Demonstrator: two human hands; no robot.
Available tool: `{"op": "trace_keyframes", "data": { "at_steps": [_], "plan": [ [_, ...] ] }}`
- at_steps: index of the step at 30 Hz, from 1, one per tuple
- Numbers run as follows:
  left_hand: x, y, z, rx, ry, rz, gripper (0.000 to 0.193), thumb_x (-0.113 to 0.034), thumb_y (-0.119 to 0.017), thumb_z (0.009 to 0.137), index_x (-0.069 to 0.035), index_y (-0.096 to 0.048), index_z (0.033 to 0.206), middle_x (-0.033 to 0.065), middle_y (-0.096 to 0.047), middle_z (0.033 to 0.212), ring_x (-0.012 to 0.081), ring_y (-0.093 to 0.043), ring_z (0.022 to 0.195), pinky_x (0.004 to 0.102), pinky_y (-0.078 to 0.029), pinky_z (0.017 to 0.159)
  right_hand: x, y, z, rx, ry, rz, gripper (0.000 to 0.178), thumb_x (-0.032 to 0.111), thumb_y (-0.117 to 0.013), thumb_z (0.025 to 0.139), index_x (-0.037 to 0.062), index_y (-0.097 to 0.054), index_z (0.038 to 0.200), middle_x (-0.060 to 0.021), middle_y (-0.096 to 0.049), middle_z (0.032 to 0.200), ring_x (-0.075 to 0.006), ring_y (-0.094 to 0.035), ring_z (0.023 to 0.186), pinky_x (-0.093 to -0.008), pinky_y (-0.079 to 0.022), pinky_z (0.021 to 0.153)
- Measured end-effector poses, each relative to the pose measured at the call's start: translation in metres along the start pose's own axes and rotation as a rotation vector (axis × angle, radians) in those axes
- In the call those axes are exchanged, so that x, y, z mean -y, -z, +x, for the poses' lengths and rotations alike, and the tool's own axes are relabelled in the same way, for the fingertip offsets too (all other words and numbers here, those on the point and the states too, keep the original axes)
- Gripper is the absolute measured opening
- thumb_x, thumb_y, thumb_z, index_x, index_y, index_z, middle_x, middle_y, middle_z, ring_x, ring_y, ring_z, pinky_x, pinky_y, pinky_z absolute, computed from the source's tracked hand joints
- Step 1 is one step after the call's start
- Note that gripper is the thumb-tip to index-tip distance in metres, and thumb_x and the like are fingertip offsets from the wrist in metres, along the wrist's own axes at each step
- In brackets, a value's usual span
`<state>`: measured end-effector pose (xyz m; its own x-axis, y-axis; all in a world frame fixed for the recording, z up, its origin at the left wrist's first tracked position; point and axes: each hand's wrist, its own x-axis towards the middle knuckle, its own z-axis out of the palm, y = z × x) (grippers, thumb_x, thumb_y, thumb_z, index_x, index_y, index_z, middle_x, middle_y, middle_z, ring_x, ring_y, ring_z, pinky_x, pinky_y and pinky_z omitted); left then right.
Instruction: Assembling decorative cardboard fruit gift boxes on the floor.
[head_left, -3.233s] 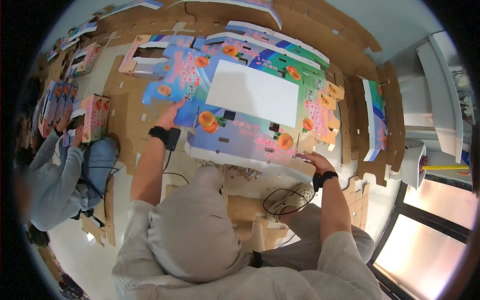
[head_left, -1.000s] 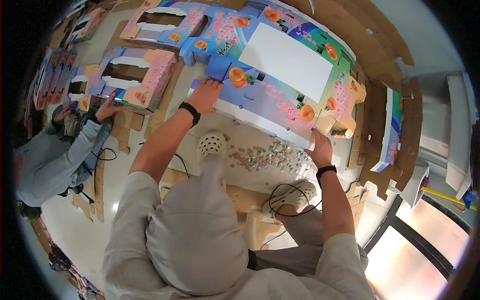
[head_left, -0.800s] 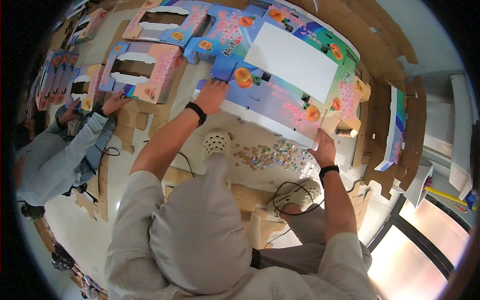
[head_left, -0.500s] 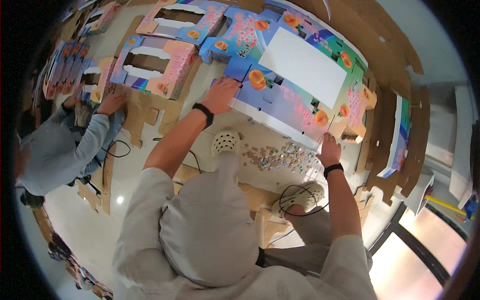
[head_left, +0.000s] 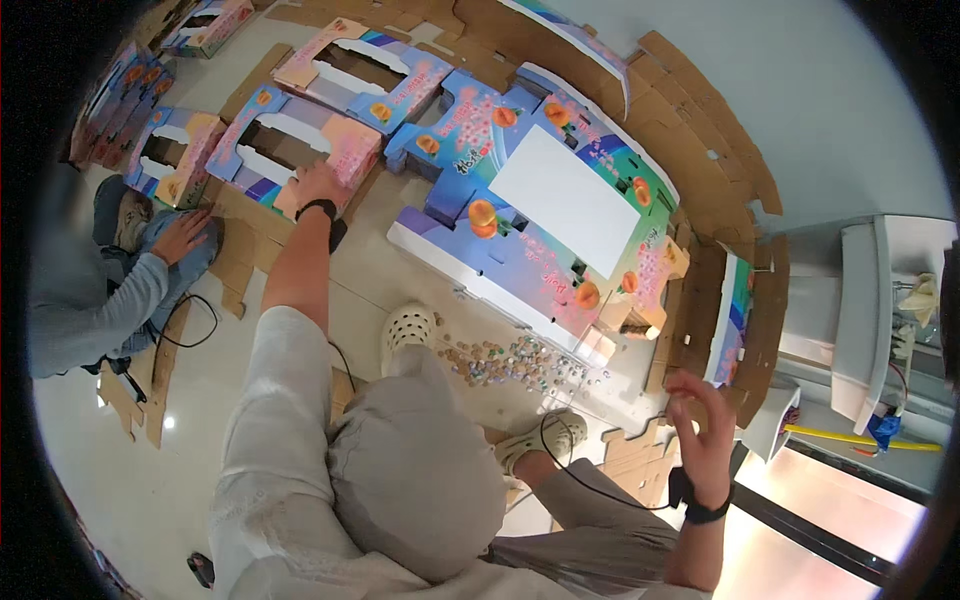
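My left hand rests on the near right edge of a blue and pink fruit box with a large cut-out in its top. Its fingers look spread over the printed card, though their tips are hard to make out. Raised at the right is my right hand, fingers loosely bent, thumb and index apart, holding nothing. Ahead of me, between the two hands, lies a printed cardboard box sheet, blue, green and pink with peaches, blossoms and a white rectangle in the middle.
Small round pieces lie scattered on the floor before my shoes. More boxes stand at the back left. At far left sits another person, a hand on their knee. Brown cardboard lines the wall; a black cable crosses my leg.
Both hands have left the printed sheet. My left hand has moved left onto the fruit box; my right has pulled back and lifted toward me. The other person's hand has withdrawn from a box.
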<state>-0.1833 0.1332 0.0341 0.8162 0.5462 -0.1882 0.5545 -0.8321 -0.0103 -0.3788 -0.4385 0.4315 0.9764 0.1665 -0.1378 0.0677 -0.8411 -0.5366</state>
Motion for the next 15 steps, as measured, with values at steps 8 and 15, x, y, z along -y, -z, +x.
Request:
{"op": "trace_keyframes", "data": {
  "at_steps": [8, 15],
  "plan": [
    [0.068, 0.158, -0.041, 0.328, -0.123, -0.943, 0.056, -0.035, -0.091, 0.071, -0.003, -0.069, 0.11, 0.0104, -0.072, 0.106, 0.0187, -0.067, 0.101, 0.0366, -0.054, 0.087, -0.015, -0.018, -0.053, -0.091, 0.071, 0.115, 0.02, 0.005, -0.072, 0.096, -0.0014, -0.073, 0.115, -0.015, -0.078, 0.102, -0.0249, -0.076, 0.095, -0.0346, -0.057, 0.086],
    [0.058, 0.353, -0.253, -0.027, -0.875, -0.967, 0.062, -0.024, -0.092, 0.073, -0.002, -0.06, 0.121, 0.006, -0.067, 0.109, 0.0191, -0.062, 0.097, 0.0364, -0.052, 0.093, -0.005, -0.01, -0.021, -0.17, 0.102, 0.468, 0.028, 0.017, -0.068, 0.104, -0.0029, -0.071, 0.123, -0.0121, -0.078, 0.111, -0.0183, -0.073, 0.099, -0.0317, -0.056, 0.09]
  ]
}}
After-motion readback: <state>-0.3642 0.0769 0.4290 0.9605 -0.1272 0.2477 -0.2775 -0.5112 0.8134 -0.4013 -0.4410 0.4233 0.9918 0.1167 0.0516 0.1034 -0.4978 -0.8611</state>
